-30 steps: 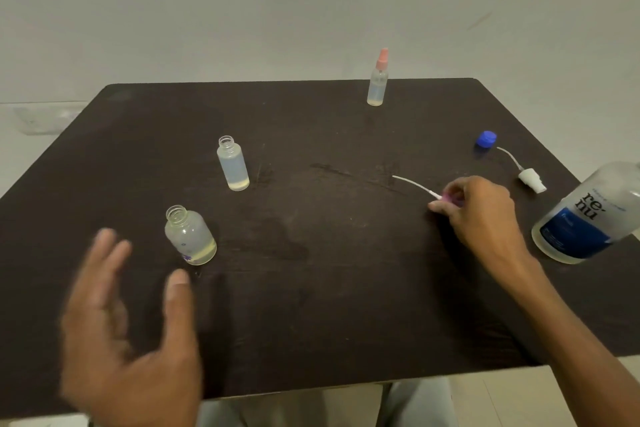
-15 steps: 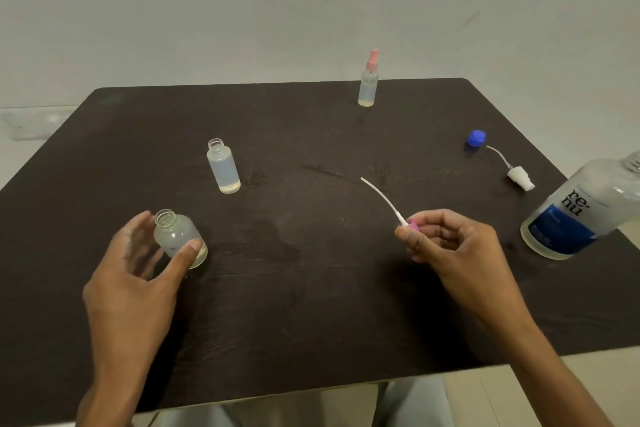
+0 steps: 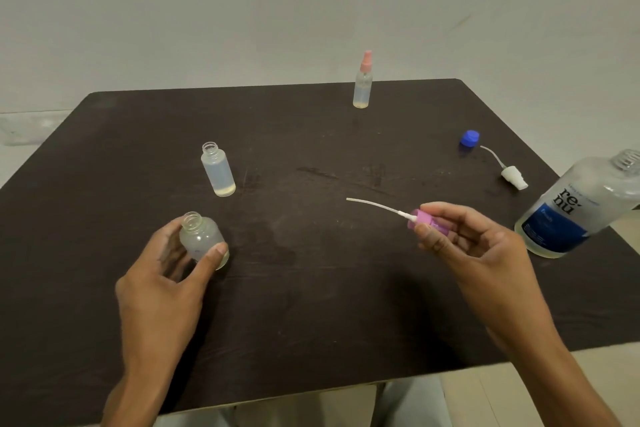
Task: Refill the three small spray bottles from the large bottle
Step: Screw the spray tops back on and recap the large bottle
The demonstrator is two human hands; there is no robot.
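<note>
My left hand (image 3: 162, 288) grips a round, uncapped small bottle (image 3: 201, 236) standing at the near left of the dark table (image 3: 311, 305). My right hand (image 3: 474, 250) holds a pink spray head (image 3: 424, 218) with its thin white tube (image 3: 374, 206) pointing left, lifted above the table. A taller uncapped small bottle (image 3: 218, 170) stands behind the round one. A third small bottle (image 3: 362, 87) with a pink sprayer on it stands at the far edge. The large open bottle (image 3: 581, 208) with a blue label stands at the right edge.
A blue cap (image 3: 469, 139) and a white spray head with tube (image 3: 514, 177) lie at the right, between the far bottle and the large bottle. A pale wall rises behind the table. Light floor shows at the lower right.
My left hand came in and closed around the round bottle. My right hand picked the pink spray head off the table and brought it nearer and toward the left.
</note>
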